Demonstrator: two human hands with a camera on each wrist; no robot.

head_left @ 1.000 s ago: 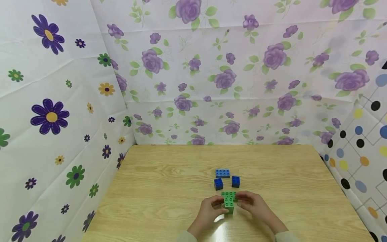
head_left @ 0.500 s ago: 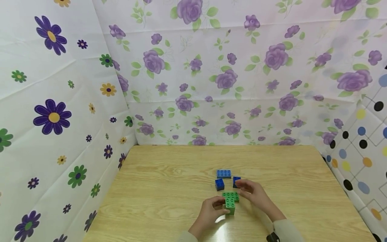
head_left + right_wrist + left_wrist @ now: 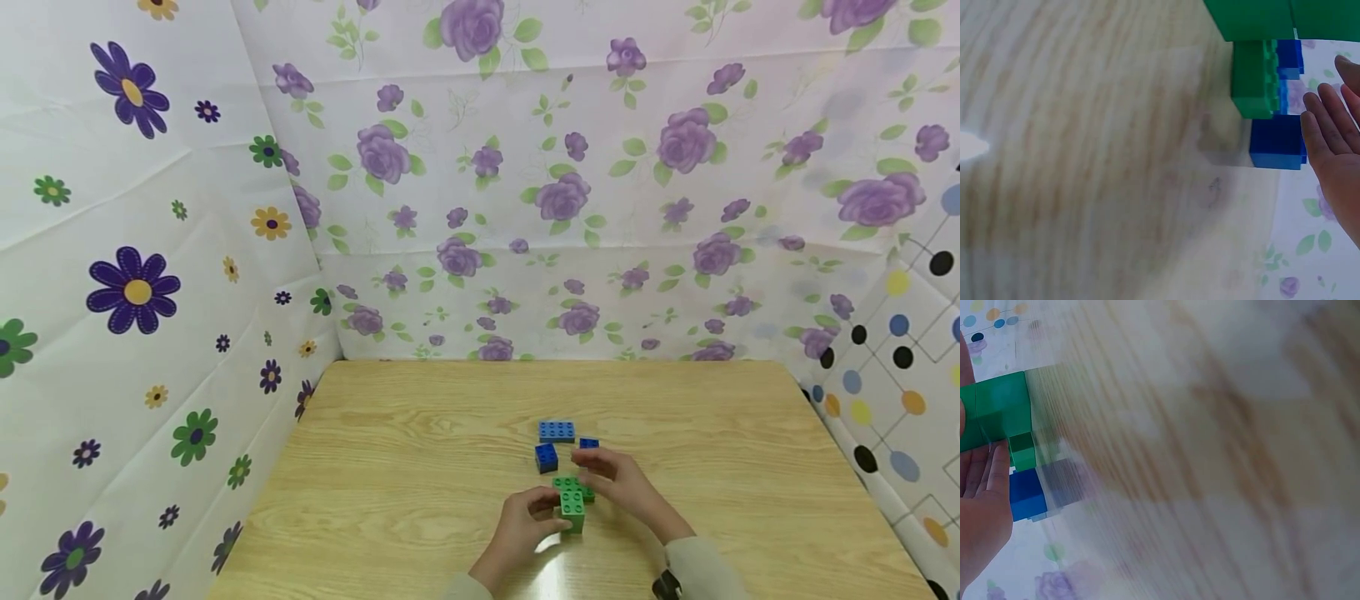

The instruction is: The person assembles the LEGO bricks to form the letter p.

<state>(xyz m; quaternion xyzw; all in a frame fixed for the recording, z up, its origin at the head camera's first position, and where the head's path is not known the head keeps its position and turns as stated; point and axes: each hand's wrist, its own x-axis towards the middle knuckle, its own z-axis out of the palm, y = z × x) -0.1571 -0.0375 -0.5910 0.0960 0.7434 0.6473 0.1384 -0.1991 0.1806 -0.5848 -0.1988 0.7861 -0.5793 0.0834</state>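
Observation:
My left hand (image 3: 525, 523) holds an upright stack of green toy bricks (image 3: 572, 522) by its side, thumb in front and fingers behind. A seam crosses the stack (image 3: 1000, 409) in the left wrist view. Just behind it lies a longer green brick (image 3: 562, 483) with studs up, partly covered by my right hand (image 3: 628, 487). That hand hovers with relaxed fingers over the gap between this green brick and the right small blue brick (image 3: 589, 443), hiding much of the latter. In the right wrist view, the hand (image 3: 1335, 140) appears beside the blue brick (image 3: 1272, 139) with nothing in its grasp.
Another small blue brick (image 3: 546, 457) sits to the left, and a longer, lighter blue brick (image 3: 557, 431) lies behind the two small ones. All rest on a wooden table (image 3: 405, 467). Flowered cloth (image 3: 480, 208) hangs behind it; patterned cloth lines both sides.
My right hand has left the green bricks, moved out toward the right small blue brick, then shifted slightly left. My left hand keeps holding the green stack in place.

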